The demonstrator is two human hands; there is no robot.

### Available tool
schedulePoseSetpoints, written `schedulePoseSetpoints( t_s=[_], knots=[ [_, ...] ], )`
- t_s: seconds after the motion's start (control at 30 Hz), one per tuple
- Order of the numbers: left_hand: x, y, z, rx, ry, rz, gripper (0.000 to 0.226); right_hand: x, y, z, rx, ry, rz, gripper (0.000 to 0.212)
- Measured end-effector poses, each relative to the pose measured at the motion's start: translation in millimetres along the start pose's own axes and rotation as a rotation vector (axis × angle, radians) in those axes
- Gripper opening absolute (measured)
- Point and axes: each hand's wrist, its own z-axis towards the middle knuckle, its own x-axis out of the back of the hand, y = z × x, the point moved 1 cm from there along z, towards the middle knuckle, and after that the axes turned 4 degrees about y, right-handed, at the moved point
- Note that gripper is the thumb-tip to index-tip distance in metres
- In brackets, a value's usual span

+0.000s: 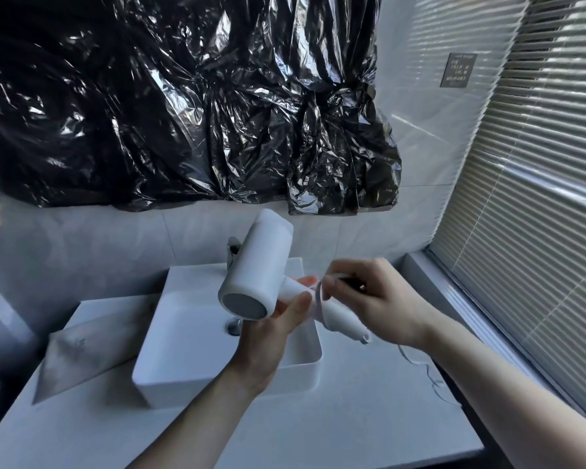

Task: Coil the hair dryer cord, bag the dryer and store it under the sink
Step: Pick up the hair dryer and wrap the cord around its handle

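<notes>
While my left hand (pixel 278 319) is gripping the hair dryer (pixel 257 269) above the sink (pixel 170 336), my right hand (pixel 369 299) is pinching the cord (pixel 318 296) around its handle, so coiling is underway and I judge another wrap comes next.

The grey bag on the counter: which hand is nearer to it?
Left. The left hand holds the hair dryer over the sink, beside the grey bag; the right hand is further right, on the cord.

dryer (pixel 256 267) hiding most of faucet (pixel 233 249); right hand (pixel 378 301) blurring, covering cord (pixel 319 292) end; wall sign (pixel 458 70) text unreadable.
</notes>
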Motion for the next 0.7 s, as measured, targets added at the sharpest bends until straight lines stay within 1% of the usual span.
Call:
schedulePoseSetpoints(
  t_s=[0.1,0.2,0.27,0.33,0.43,0.47,0.53,0.6,0.63,0.7],
  knots=[
    [3,1,-3,-0.025,0.002,0.061,0.035,-1,5,9,-0.004,0.070,0.019,0.025],
    [5,4,-5,-0.020,0.000,0.002,0.022,-3,12,15,-0.037,0.113,0.001,0.024],
    [6,9,-6,-0.017,0.027,-0.071,0.019,-7,16,14,-0.109,0.082,-0.079,0.028],
    [7,12,-5,-0.010,0.062,-0.147,0.013,-11,17,10,-0.189,0.026,-0.109,0.034],
    [5,13,-5,0.032,0.063,-0.256,0.033,-20,16,4,-0.237,-0.002,-0.071,0.043],
    [4,13,-5,0.045,0.049,-0.276,0.037,-25,16,4,-0.236,0.002,-0.064,0.044],
    [1,9,-3,0.063,0.036,-0.277,0.046,-35,18,2,-0.259,0.041,0.026,0.042],
    [1,7,-3,0.068,0.027,-0.207,0.050,-43,20,-1,-0.293,0.076,0.093,0.040],
    [2,5,-2,0.054,0.009,-0.125,0.044,-44,22,-2,-0.300,0.082,0.097,0.039],
    [11,2,-2,-0.011,-0.061,0.129,0.027,-41,25,-1,-0.315,0.068,0.163,0.041]
  ],
)
